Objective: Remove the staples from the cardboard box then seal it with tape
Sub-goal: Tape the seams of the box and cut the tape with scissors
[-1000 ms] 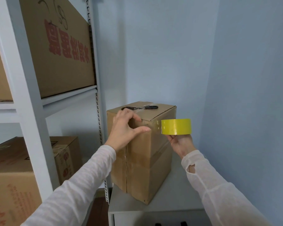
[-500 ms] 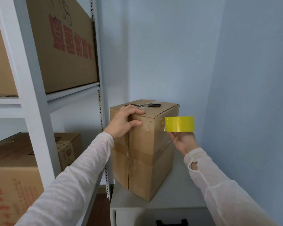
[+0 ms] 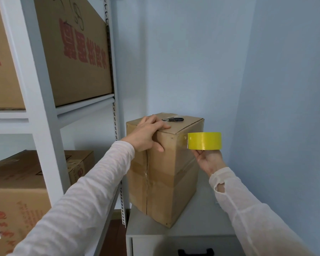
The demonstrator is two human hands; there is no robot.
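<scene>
1. At the far left, a shelving rack (image 3: 44, 126) holds stored cartons (image 3: 72, 61), which play no part here.
2. The left hand (image 3: 148, 134) has climbed from the box's near face to its top near edge. The fingers lie flat across the top and the thumb presses down the face. They grip nothing and only pin the stuck end of the tape and steady the box.
3. The cardboard box (image 3: 166, 182) stands upright on the grey worktop (image 3: 201, 215), just right of the rack. Scissors (image 3: 173, 119) lie on its top, towards the far side.
4. A clear strip runs from the upper part of the near face to the yellow tape roll (image 3: 204, 140), which has drawn slightly further right, past the box's right corner.
5. The right hand (image 3: 209, 159) holds the roll from below, with its fingers curled up round it.
6. Sealing appears to be under way, and the strip looks ready to wrap round the right corner. Whether any staples remain cannot be told.
</scene>
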